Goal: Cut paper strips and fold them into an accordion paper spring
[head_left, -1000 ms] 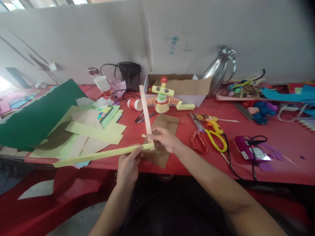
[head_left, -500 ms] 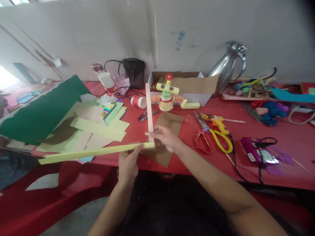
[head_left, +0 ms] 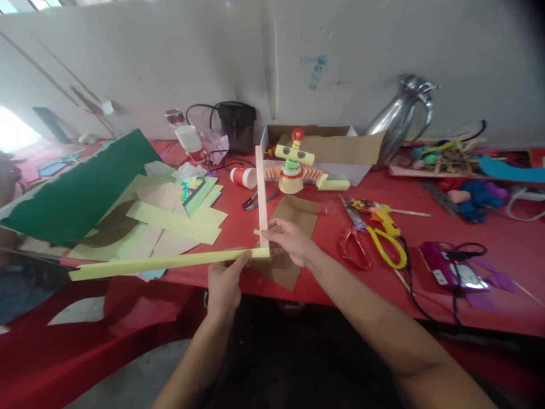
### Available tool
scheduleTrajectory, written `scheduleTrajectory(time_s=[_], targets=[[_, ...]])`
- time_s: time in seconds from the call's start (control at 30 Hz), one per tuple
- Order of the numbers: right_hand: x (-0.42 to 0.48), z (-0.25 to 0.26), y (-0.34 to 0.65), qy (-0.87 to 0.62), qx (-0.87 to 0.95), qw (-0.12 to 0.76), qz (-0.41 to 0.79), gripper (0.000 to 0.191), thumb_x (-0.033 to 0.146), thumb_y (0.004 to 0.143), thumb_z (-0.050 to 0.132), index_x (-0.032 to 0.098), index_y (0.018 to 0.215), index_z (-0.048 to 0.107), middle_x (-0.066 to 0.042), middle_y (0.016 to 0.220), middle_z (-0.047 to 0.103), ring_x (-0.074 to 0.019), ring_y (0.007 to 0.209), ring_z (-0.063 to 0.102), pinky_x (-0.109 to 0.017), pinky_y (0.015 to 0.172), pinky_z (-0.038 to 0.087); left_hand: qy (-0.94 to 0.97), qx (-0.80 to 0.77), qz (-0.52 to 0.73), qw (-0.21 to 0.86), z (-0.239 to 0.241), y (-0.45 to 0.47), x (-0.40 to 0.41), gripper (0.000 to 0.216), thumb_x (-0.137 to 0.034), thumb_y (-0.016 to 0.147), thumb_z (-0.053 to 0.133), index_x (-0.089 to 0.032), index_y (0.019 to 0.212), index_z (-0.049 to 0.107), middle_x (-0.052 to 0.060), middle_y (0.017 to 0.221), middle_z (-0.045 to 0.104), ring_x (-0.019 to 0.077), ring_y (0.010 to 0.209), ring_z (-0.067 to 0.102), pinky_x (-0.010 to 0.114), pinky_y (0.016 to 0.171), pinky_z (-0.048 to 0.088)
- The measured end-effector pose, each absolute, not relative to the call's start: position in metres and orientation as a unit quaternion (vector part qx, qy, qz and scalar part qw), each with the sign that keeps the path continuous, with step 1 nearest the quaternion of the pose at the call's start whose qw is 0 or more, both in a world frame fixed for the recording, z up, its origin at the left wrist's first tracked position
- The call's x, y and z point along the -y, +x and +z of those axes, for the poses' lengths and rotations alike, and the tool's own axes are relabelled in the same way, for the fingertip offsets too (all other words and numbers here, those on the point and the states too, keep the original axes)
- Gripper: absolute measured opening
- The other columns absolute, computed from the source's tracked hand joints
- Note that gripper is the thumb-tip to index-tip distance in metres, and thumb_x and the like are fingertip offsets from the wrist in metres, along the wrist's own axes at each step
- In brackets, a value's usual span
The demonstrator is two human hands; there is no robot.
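Observation:
My left hand (head_left: 225, 284) pinches a long yellow paper strip (head_left: 170, 262) near its right end; the strip runs far out to the left. A pale pink paper strip (head_left: 261, 187) points away from me, held near its lower end by the fingers of my right hand (head_left: 289, 241). The two strips meet at a right angle, the yellow end lying over the pink one. Beneath them is a piece of brown card (head_left: 298, 218). Beyond stands a paper-cup figure (head_left: 291, 177) with folded orange arms and a red top.
Scissors (head_left: 357, 227), a yellow glue gun (head_left: 386, 218) and a purple device (head_left: 447, 267) with cables lie to the right. Paper sheets (head_left: 183, 221) and a green board (head_left: 85, 182) are at left. A metal jug (head_left: 400, 113) and a box (head_left: 357, 170) stand at the back.
The whole scene sits slightly further right in the view. Both hands keep their hold on the strips, and the right-angled corner looks the same.

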State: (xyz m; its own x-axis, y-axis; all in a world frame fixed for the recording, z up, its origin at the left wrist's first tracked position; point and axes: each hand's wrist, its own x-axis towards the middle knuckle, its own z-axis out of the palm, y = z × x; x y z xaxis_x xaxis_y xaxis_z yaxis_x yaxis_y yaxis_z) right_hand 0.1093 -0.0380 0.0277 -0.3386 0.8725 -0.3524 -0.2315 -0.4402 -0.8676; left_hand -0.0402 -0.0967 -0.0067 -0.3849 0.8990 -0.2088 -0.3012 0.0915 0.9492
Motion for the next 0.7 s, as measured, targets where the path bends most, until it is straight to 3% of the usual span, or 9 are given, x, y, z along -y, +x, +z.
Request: scheduleTrajectory(time_s=[0.27, 0.43, 0.7], targets=[[0.040, 0.025, 0.112, -0.425, 0.390, 0.373, 0.727, 0.040, 0.019, 0.059, 0.085, 0.020, 0.082, 0.053, 0.002, 0.069, 0.067, -0.0128, 0.061, 0.064, -0.021, 0.053, 0.051, 0.281, -0.572, 0.612, 0.468, -0.005, -0.040, 0.097, 0.020, -0.025, 0.059, 0.082, -0.014, 0.072, 0.072, 0.001, 0.065, 0.068, 0.0128, 0.060, 0.058, 0.026, 0.063, 0.046], [0.040, 0.021, 0.113, -0.413, 0.396, 0.362, 0.736, 0.043, 0.017, 0.058, 0.084, 0.021, 0.086, 0.052, 0.000, 0.075, 0.070, -0.0136, 0.064, 0.065, -0.021, 0.053, 0.050, 0.287, -0.567, 0.610, 0.474, -0.004, -0.042, 0.099, 0.020, -0.026, 0.060, 0.082, -0.014, 0.071, 0.071, 0.000, 0.064, 0.066, 0.0121, 0.061, 0.058, 0.026, 0.065, 0.046], [0.039, 0.021, 0.111, -0.403, 0.393, 0.376, 0.736, 0.046, 0.018, 0.057, 0.084, 0.021, 0.089, 0.051, -0.001, 0.077, 0.071, -0.0139, 0.063, 0.065, -0.021, 0.053, 0.048, 0.272, -0.481, 0.590, 0.589, 0.005, -0.038, 0.098, 0.028, -0.027, 0.063, 0.082, -0.015, 0.083, 0.067, 0.004, 0.082, 0.070, 0.0179, 0.079, 0.067, 0.030, 0.073, 0.051]])
